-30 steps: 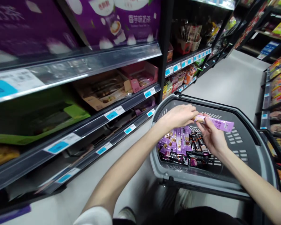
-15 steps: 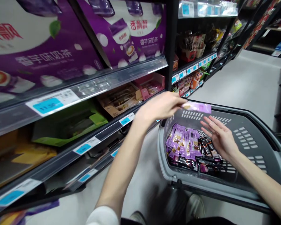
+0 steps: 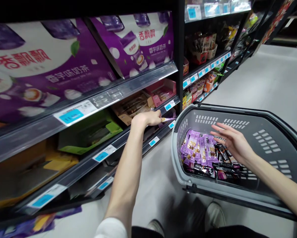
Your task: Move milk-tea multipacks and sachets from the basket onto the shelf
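Between the basket's left rim and the shelves, my left hand [image 3: 148, 118] pinches a small purple snack packet [image 3: 169, 119] that points to the right. My right hand [image 3: 231, 138] hovers over the grey shopping basket [image 3: 242, 119], fingers spread and nothing in them. Inside the basket lie several purple snack packets [image 3: 202, 148] in a heap, with black packets [image 3: 225, 173] below and to the right of them. The right hand hides part of the black packets.
Large purple milk tea boxes [image 3: 143, 43] fill the shelf at left. Beneath stand a green carton [image 3: 89, 134] and a pink carton [image 3: 163, 91]. Purple packaging [image 3: 41, 223] lies low at bottom left. The aisle floor [image 3: 270, 79] runs ahead past more shelves.
My left hand has moved left and slightly down, carrying the purple packet from above the basket towards the lower shelves. My right hand stays over the basket, still open.
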{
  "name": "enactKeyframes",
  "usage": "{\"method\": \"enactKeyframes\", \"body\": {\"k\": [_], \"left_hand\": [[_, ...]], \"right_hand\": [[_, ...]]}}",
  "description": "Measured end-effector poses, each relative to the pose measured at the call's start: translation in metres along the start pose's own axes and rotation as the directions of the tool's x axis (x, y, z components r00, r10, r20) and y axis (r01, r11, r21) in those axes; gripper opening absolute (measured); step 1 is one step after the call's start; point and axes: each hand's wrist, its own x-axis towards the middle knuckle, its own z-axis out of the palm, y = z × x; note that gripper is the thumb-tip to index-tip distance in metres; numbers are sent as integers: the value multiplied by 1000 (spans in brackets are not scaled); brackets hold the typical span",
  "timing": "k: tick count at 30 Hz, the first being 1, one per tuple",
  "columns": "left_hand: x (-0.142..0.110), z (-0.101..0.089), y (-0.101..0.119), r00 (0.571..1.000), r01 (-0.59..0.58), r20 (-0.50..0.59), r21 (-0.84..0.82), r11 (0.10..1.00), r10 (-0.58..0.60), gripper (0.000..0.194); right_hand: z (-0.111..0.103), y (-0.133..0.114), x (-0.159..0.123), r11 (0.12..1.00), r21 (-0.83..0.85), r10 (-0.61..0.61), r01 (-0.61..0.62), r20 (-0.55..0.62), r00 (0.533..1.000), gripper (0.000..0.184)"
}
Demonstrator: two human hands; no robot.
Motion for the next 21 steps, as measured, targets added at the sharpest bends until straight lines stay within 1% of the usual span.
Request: {"method": "enactKeyframes", "body": {"k": [3,7,10,13,15,18,21], "left_hand": [[9,9,-4,998,48,33,9,999,-48,48],[24,24,-5,985,112,131,-18,994,-109,46],[41,41,-1,982,125,146,-41,991,-118,50],[60,62,4,988,115,109,-83,990,-106,55],[73,79,4,994,95,64,-128,987,-87,52],[88,102,-2,997,54,-44,-196,979,-64,44],[100,120,-12,983,43,-161,-242,969,-84,48]], "right_hand": [[-2,0,1,1000,4,2,-2,5,1000,30],[-4,2,2,1000,-5,1,-1,16,1000,28],[-5,4,2,1000,-11,10,-10,29,1000,25],[-5,5,2,1000,-11,25,-25,39,999,22],[-5,6,2,999,-18,40,-39,43,998,19],[-6,8,2,998,-37,58,-55,59,997,18],[-6,9,2,997,-50,68,-65,69,995,19]]}}
